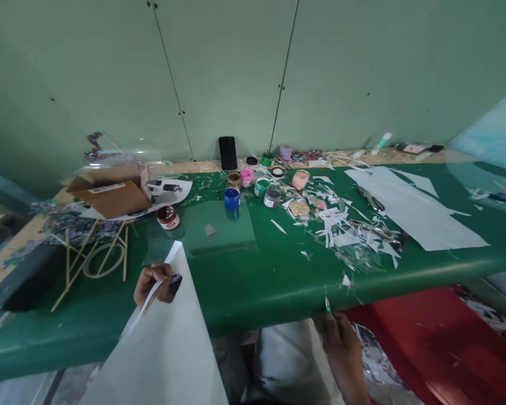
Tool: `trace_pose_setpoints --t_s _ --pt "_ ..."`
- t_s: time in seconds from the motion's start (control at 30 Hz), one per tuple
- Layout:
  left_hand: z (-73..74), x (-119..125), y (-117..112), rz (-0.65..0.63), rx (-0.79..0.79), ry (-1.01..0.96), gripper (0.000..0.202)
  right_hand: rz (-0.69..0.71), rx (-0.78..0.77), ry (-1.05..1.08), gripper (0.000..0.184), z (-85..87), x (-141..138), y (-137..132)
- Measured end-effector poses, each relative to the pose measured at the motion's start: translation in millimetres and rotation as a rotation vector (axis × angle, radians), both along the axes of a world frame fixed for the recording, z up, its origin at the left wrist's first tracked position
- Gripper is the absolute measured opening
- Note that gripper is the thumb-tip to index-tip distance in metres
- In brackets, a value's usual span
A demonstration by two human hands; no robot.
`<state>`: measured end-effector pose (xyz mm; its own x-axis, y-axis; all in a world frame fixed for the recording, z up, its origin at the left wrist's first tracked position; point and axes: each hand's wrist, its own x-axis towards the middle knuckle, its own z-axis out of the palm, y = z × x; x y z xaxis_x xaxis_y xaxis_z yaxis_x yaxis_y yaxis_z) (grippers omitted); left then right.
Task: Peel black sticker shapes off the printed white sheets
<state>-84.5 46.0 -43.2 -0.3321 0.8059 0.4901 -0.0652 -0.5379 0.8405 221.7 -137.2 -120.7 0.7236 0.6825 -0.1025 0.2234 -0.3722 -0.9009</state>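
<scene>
My left hand (150, 284) is closed on the upper part of a large white paper sheet (168, 349), whose left edge curls up between the fingers. A small dark patch (175, 286) shows beside my thumb; I cannot tell what it is. The sheet hangs over the table's front edge towards me. Low on the right, my right hand (343, 343) grips a small tool (328, 305) with a pale pointed tip and a green part; the fist hides the rest. Its tip is near the table's front edge, apart from the sheet.
Paint jars, among them a blue jar (232, 198) and a dark red jar (167, 217), stand on the green table cover (236, 292). Paper scraps (337, 225), pliers (370, 198) and a white sheet (421, 214) lie right. A cardboard box (122, 197) and sticks (69, 264) are left.
</scene>
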Motion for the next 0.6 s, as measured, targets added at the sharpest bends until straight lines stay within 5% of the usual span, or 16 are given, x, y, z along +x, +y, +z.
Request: trace_pose_setpoints --t_s 0.23,0.37,0.6 --pt "9.0 9.1 -5.3 0.012 -0.007 -0.012 0.044 -0.009 0.045 0.020 0.054 1.6 -1.3 4.9" --pt "13.0 12.0 -7.4 0.013 -0.015 -0.026 0.045 -0.042 0.116 0.199 0.048 3.2 -7.5 6.8" --pt "14.6 7.7 -6.0 -0.022 -0.032 -0.032 0.048 -0.135 0.241 0.351 0.048 42.4 -7.2 34.9"
